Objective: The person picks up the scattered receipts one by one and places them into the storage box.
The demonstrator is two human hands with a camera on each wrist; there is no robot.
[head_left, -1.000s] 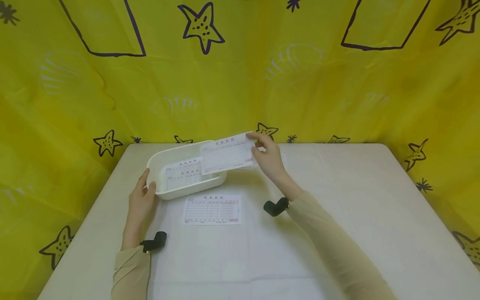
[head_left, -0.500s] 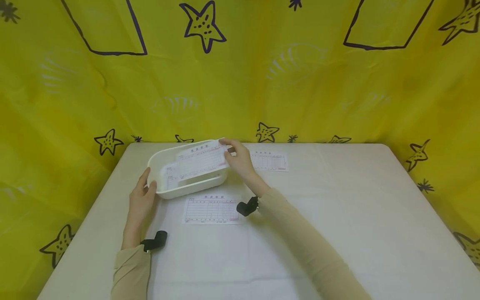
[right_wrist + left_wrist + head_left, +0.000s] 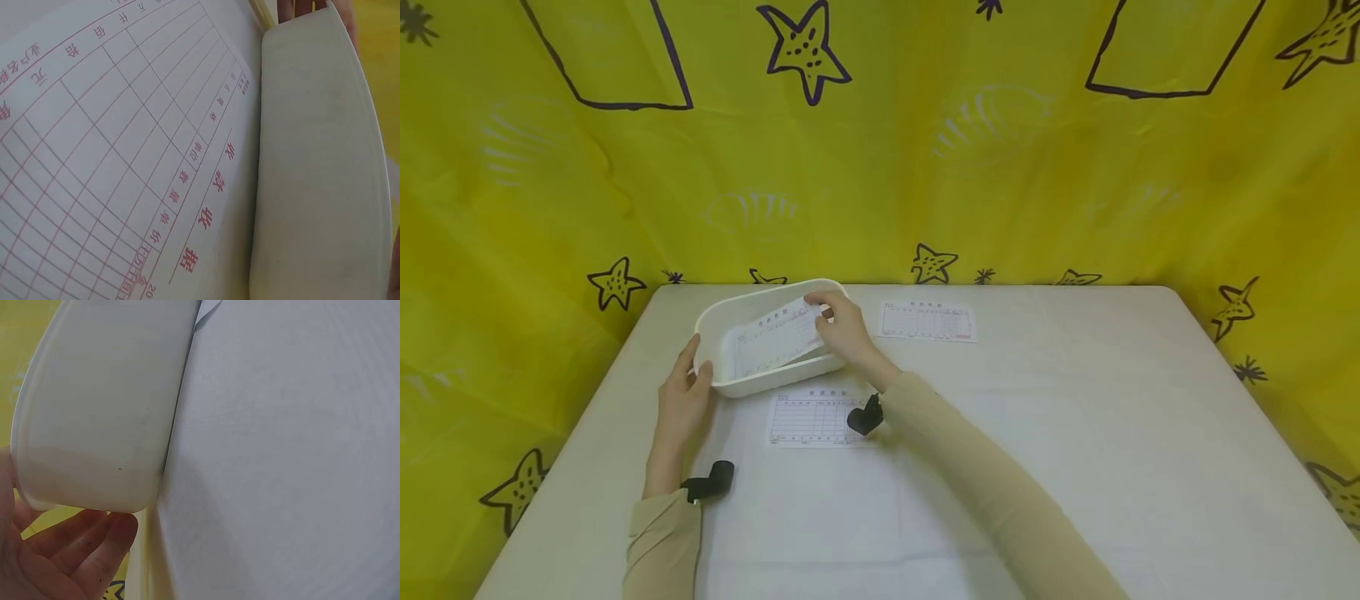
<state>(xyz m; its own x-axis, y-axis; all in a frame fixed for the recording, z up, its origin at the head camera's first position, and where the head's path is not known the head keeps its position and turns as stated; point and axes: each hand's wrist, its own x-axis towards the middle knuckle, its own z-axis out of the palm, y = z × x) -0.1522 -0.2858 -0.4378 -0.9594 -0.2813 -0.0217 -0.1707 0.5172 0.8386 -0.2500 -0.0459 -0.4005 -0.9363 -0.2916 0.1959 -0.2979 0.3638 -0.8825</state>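
A shallow white plastic tub point(image 3: 767, 385) stands at the table's far left. My left hand point(image 3: 682, 400) grips its left end, thumb at the near rim; the left wrist view has these fingers point(image 3: 103, 553) against the tub's end wall. My right hand point(image 3: 844, 327) reaches over the tub's right end, pinching the right edge of a printed receipt slip point(image 3: 775, 340), which lies tilted inside. Slips lying beneath it are hidden. Another receipt slip point(image 3: 808, 421) lies flat in front of the tub, close up in the right wrist view, partly covered by the right wrist's black camera mount point(image 3: 865, 417).
One more receipt slip point(image 3: 928, 322) lies flat on the table to the right of the tub. A white cloth covers the table point(image 3: 1075, 433). Behind it hangs a yellow curtain point(image 3: 880, 183) with starfish drawings. The left wrist carries a black camera mount point(image 3: 711, 482).
My right hand has moved left and down, bringing the pinched slip from above the tub's right end into the tub. The slip at the back right has come into full view. My left hand stays put.
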